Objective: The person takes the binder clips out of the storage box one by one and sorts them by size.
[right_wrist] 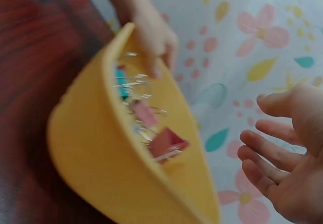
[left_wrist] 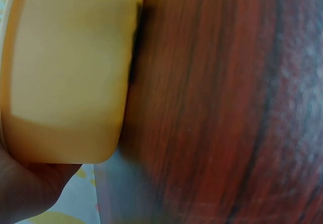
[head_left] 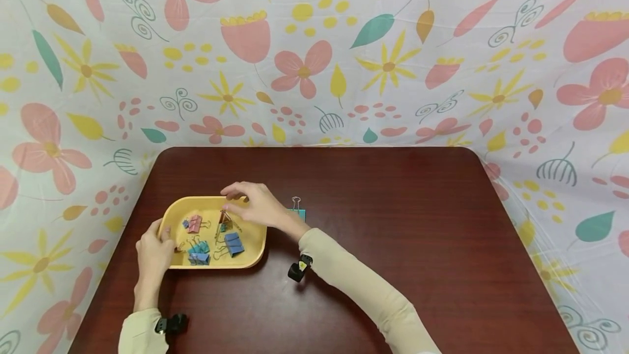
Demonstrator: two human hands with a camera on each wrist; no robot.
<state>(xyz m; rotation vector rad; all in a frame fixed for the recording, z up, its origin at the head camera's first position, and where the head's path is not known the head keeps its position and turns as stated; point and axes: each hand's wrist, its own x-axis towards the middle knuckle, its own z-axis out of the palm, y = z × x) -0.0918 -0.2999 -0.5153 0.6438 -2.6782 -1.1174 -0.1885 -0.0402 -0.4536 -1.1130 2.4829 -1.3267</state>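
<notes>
A yellow plastic tray (head_left: 206, 207) holds several binder clips. My left hand (head_left: 155, 249) grips its left end, with the thumb over the rim; in the left wrist view that hand (left_wrist: 30, 191) shows at the tray's lower corner. Over the tray's right part is my right hand (head_left: 253, 204), its fingers loosely bent and apart. Nothing sits between those fingers (right_wrist: 272, 156) in the right wrist view. Below them is a red binder clip (right_wrist: 166, 142) inside the tray. A pink clip (head_left: 194, 224), a teal clip (head_left: 199, 247) and a blue clip (head_left: 233, 243) lie around it.
A teal binder clip (head_left: 301, 214) is on the dark wooden table (head_left: 393, 223), partly behind the right forearm. Floral cloth (head_left: 314, 70) hangs behind the table and along both sides. Each wrist bears a small black camera (head_left: 297, 271).
</notes>
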